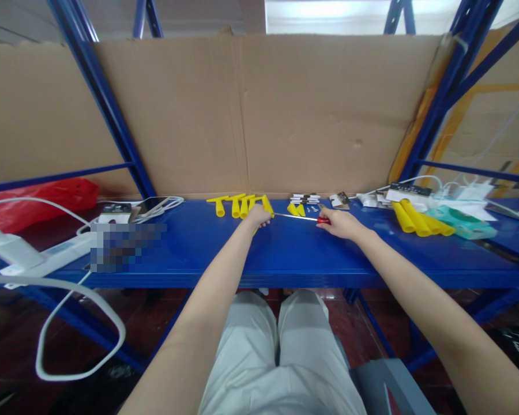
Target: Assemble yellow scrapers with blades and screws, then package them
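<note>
My left hand [259, 217] is closed around a yellow plastic part [267, 204], whose upper end sticks out above the fingers. In my right hand [339, 223] is a screwdriver [324, 220] with a red handle. Its long metal shaft points left, and the tip meets the yellow part at my left hand; the exact contact is too small to make out. Left of my left hand, several yellow T-shaped parts [236, 207] stand in a row. Small yellow pieces [296, 210] and tiny metal bits [313, 210] lie beyond the screwdriver shaft.
Black-and-white packets [305, 198] lie against the cardboard backing [294, 115]. To the right are yellow tubes [409, 218] beside a teal packet [462, 223]. A white power strip [54, 253], cables and a red bag [47, 204] occupy the left of the blue shelf [303, 256].
</note>
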`<state>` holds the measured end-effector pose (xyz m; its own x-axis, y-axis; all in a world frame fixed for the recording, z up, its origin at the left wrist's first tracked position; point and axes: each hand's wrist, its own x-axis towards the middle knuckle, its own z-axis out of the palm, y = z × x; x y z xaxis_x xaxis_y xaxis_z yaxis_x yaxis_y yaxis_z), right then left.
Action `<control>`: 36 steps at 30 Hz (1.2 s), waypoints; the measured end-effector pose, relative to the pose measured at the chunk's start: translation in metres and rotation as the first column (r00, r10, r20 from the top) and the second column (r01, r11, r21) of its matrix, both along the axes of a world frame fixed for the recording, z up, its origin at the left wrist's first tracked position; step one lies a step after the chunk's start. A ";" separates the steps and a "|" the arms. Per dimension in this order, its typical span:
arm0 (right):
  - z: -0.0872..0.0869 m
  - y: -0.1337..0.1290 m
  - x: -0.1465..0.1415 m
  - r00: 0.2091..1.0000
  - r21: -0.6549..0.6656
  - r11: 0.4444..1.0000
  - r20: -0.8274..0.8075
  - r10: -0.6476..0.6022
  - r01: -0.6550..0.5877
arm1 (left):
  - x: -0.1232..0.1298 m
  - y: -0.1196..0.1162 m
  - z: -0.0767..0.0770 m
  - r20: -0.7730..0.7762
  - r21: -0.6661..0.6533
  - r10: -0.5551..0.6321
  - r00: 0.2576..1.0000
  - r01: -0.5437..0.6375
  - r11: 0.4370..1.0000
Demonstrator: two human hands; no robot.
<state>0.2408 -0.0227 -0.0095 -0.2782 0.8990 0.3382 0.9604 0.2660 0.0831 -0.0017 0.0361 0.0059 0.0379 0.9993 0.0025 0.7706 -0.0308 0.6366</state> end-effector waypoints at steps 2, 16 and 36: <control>0.000 0.000 0.000 1.000 -0.006 1.000 0.011 -0.004 0.004 | 0.000 0.001 -0.001 0.005 0.006 0.003 1.000 -0.003 1.000; 0.000 -0.001 -0.002 0.998 -0.024 0.999 0.054 -0.024 0.025 | 0.001 0.000 0.000 0.018 -0.004 -0.013 1.000 0.013 1.000; -0.002 0.004 0.000 0.998 -0.072 0.995 0.029 -0.064 0.066 | 0.003 0.001 -0.001 -0.007 -0.032 -0.001 1.000 0.001 1.000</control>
